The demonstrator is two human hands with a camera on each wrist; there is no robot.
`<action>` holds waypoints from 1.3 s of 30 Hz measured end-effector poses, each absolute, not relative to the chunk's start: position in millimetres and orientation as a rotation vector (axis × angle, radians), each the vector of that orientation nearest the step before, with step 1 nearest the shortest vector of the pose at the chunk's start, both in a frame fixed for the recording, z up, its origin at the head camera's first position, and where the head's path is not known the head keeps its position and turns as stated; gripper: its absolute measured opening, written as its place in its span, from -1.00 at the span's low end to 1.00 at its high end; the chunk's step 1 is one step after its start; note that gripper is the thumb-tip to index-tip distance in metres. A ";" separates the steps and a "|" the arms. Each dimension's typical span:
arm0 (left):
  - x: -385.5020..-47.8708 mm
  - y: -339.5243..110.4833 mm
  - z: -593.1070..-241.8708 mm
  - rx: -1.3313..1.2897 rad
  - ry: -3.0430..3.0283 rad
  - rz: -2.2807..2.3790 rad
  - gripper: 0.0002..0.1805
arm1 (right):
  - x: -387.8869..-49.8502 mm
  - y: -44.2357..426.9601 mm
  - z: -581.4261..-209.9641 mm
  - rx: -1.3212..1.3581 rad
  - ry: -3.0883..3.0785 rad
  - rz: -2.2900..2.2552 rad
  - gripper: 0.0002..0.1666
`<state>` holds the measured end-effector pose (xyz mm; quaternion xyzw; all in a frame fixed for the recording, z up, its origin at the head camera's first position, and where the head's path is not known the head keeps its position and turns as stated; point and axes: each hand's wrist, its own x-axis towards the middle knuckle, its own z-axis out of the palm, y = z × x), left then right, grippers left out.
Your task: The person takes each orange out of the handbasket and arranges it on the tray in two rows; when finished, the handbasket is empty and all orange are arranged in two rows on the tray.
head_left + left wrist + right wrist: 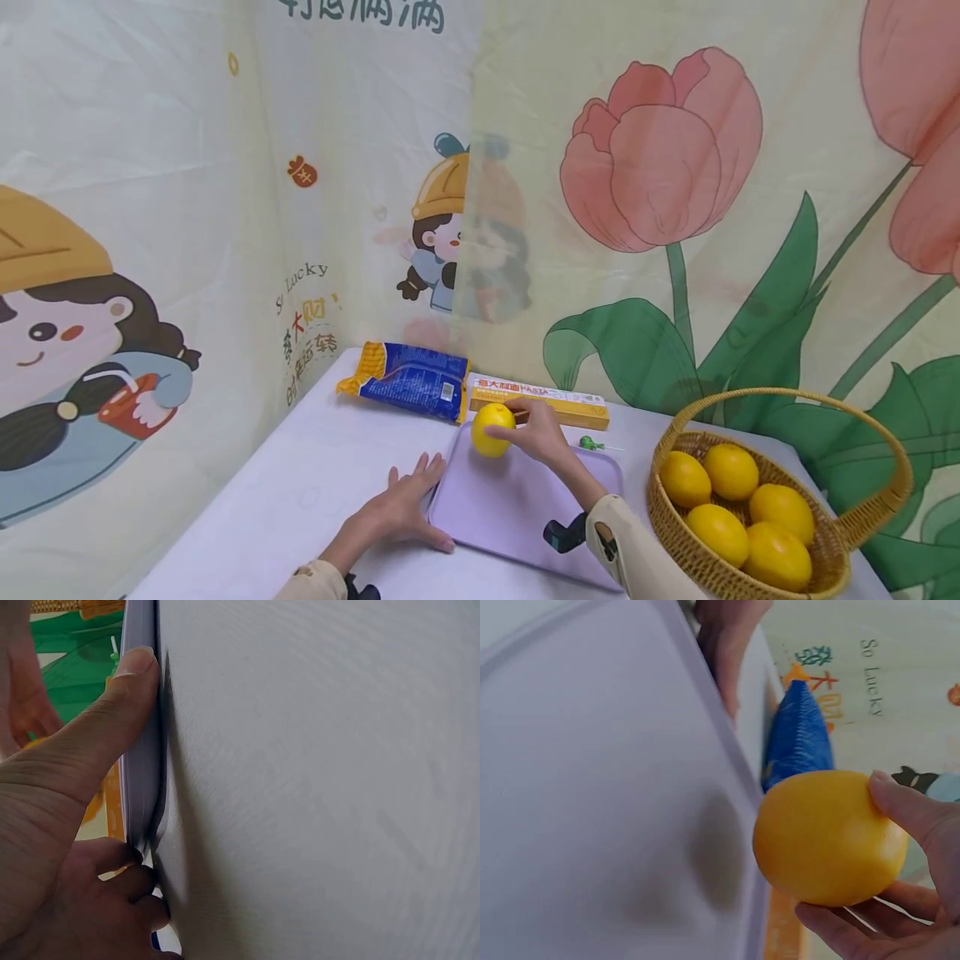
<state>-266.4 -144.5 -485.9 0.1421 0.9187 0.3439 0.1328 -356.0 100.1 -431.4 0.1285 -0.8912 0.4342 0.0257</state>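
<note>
My right hand (538,431) grips a yellow-orange orange (492,430) between thumb and fingers. In the right wrist view the orange (829,838) is held above the lilac tray (592,750), apart from it, and a shadow falls on the tray's surface. My left hand (405,507) rests at the left side of the tray (525,533), fingers spread. Its thumb touches the tray's outer edge in the left wrist view, where the hand (67,802) shows close up. Several more oranges (780,515) lie in a wicker basket (660,508) at the right.
Behind the tray lie a blue snack bag (416,379) and a yellow-and-white pasta box (555,402). A small green item on a white stick (590,443) lies by the tray's far right corner. The basket's tall handle (892,454) arches up. Printed cloth hangs behind the white table (247,517).
</note>
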 end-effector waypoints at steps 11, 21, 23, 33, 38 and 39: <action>-261.0 -143.9 -479.2 0.429 2.661 1.004 0.38 | -369.7 93.8 -457.3 0.311 -2.731 1.406 -0.27; -260.6 -143.0 -479.1 0.446 2.697 0.980 0.34 | -373.6 86.2 -459.5 0.387 -2.737 1.423 -0.27; -260.8 -143.7 -479.9 0.439 2.703 0.975 0.34 | -373.1 83.8 -459.5 0.416 -2.735 1.432 -0.27; -259.9 -144.2 -478.6 0.437 2.704 0.964 0.34 | -369.4 86.5 -463.3 0.421 -2.731 1.467 -0.19; -261.1 -144.9 -478.9 0.411 2.700 0.957 0.35 | -367.3 88.1 -459.7 0.435 -2.737 1.469 -0.05; -260.7 -145.1 -478.3 0.404 2.700 0.963 0.35 | -365.6 89.4 -457.0 0.439 -2.738 1.463 -0.03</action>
